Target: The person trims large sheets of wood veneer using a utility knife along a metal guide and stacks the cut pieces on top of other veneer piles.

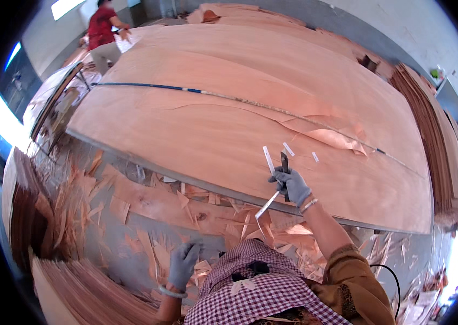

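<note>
My right hand (294, 185), in a grey glove, is over the near edge of a large stack of thin reddish wood veneer sheets (185, 127). It is closed around a slim black tool (285, 161) that looks like a utility knife. A bent white strip of tape (266, 206) hangs from the same hand toward my apron. Another white strip (268, 158) shows just past the fingers; I cannot tell whether it is held. Two short white pieces (288, 149) (315, 157) lie on the veneer. My left hand (184, 262), also gloved, hangs low beside my apron, fingers loosely bent and holding nothing visible.
A long thin pole (240, 99) lies across the sheets, near a lifted, torn veneer flap (334, 138). Scraps (153, 203) litter the floor. Veneer stacks stand at right (429, 135) and lower left (82, 292). Another person (103, 35) stands at the far left corner.
</note>
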The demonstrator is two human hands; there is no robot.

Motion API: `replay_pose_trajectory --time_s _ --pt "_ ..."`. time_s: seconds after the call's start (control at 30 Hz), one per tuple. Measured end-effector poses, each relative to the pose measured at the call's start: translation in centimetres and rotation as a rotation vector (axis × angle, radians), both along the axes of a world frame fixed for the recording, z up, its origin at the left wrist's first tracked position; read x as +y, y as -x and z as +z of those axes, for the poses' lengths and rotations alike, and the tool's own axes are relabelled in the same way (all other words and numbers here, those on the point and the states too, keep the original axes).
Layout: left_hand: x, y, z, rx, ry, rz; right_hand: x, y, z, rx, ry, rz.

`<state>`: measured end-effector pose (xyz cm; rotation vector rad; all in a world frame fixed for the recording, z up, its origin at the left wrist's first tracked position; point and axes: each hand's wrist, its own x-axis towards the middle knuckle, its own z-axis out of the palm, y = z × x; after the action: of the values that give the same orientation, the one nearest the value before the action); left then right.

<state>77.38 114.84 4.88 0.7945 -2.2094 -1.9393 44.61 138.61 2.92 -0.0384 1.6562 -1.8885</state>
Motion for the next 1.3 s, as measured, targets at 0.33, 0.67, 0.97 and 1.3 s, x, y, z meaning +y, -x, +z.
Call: replay_pose_trajectory --time_s 0.33,0.67,0.97,1.3 --pt "-2.3 23.5 1.2 0.357 0.969 -0.670 -0.9 2.7 -1.7 -0.129 -0.093 -0.119" --pt "1.4 35.0 -4.8 0.379 1.093 -1.065 -1.1 2.0 -0.9 -0.107 -0.164 -0.162" --pt "2.0 35.0 -6.0 0.440 1.209 -0.955 -2.3 -0.2 -0.7 -0.086 -0.338 0.036" --pt "-13.1 42.2 -2.0 0.475 0.826 -0.934 -5.9 0.7 6.0 -0.075 -0.406 -0.222"
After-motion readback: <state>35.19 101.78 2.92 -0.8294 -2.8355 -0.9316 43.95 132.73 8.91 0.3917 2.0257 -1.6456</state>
